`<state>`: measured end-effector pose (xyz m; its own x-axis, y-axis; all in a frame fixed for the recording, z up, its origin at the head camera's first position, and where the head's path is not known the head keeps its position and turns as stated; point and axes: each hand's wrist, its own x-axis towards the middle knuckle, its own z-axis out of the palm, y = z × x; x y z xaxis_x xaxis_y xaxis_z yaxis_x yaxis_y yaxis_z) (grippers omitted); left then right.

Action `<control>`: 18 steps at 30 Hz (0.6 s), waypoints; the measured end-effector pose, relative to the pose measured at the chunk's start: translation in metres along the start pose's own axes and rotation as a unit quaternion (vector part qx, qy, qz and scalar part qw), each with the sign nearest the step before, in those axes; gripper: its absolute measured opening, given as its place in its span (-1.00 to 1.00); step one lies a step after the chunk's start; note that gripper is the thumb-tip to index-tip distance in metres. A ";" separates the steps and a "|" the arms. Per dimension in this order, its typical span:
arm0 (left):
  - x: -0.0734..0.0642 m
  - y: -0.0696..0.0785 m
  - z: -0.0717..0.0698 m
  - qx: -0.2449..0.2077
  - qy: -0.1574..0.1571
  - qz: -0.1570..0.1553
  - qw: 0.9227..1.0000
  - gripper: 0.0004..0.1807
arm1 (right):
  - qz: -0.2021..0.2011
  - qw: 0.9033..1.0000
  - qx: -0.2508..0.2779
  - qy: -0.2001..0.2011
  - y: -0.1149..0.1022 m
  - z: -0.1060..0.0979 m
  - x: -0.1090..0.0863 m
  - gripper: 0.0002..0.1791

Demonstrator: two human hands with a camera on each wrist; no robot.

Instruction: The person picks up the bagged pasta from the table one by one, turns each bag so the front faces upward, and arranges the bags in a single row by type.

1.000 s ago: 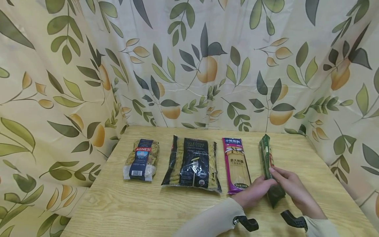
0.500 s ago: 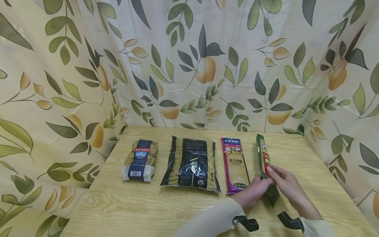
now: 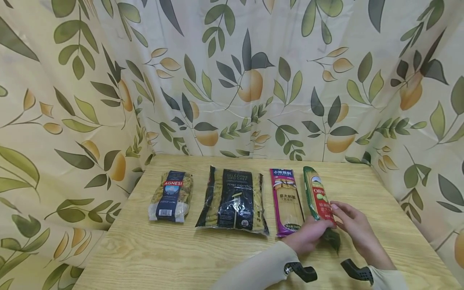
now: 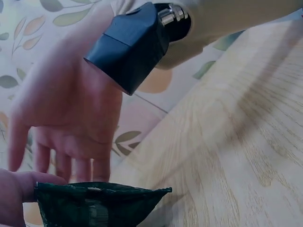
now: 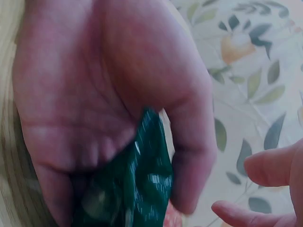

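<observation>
Low over the right side of the wooden table, my left hand (image 3: 306, 237) grips the lower end of a green and red packet of spaghetti (image 3: 319, 197). Its label faces up. In the right wrist view, the left palm (image 5: 80, 94) and thumb stand around the packet's dark green end (image 5: 149, 175). My right hand (image 3: 357, 231) is at the packet's right edge, its fingers loosely extended. The left wrist view shows the right palm (image 4: 71, 109) facing the packet (image 4: 99, 205), fingers straight; whether the fingertips touch it is hard to tell.
Left of the held packet lie a purple packet of pasta (image 3: 288, 201), a large black bag of penne (image 3: 233, 201) and a smaller blue-banded pasta bag (image 3: 171, 197), in a row on the table (image 3: 152, 257). A leaf-patterned curtain (image 3: 232, 80) encloses the back and sides.
The spaghetti packet has turned from its edge to show its red label, and its top has swung left. The right hand's fingers have loosened from it. The other bags stay put.
</observation>
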<state>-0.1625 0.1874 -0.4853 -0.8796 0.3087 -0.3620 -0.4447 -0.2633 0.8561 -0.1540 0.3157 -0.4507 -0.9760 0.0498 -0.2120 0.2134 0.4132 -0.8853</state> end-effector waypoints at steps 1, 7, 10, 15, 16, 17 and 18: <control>0.000 0.000 0.000 -0.004 0.003 0.000 1.000 -0.60 | 0.003 1.000 0.013 -0.003 0.003 -0.002 0.001 -0.14; -0.001 0.002 -0.002 -0.025 -0.001 -0.011 1.000 -0.54 | 0.052 0.996 0.061 -0.044 0.015 -0.011 0.008 -0.07; -0.001 0.003 -0.002 -0.047 -0.002 -0.021 0.999 -0.57 | 0.077 0.990 0.091 -0.071 0.023 -0.014 0.013 -0.04; -0.001 0.004 -0.002 -0.072 -0.018 -0.032 0.997 -0.61 | 0.081 0.982 0.135 -0.104 0.037 -0.017 0.021 -0.13; 0.000 0.005 -0.002 -0.075 -0.023 -0.034 0.996 -0.60 | 0.081 0.980 0.140 -0.114 0.040 -0.018 0.022 -0.15; 0.000 0.005 -0.003 -0.075 -0.029 -0.034 0.996 -0.59 | 0.083 0.977 0.149 -0.125 0.042 -0.018 0.023 -0.19; 0.000 0.006 -0.003 -0.074 -0.032 -0.036 0.996 -0.58 | 0.087 0.973 0.159 -0.141 0.045 -0.019 0.024 -0.26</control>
<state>-0.1652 0.1830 -0.4815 -0.8337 0.3883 -0.3927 -0.5312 -0.3694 0.7625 -0.1685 0.3531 -0.4875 -0.8829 -0.1764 -0.4352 0.4205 0.1153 -0.8999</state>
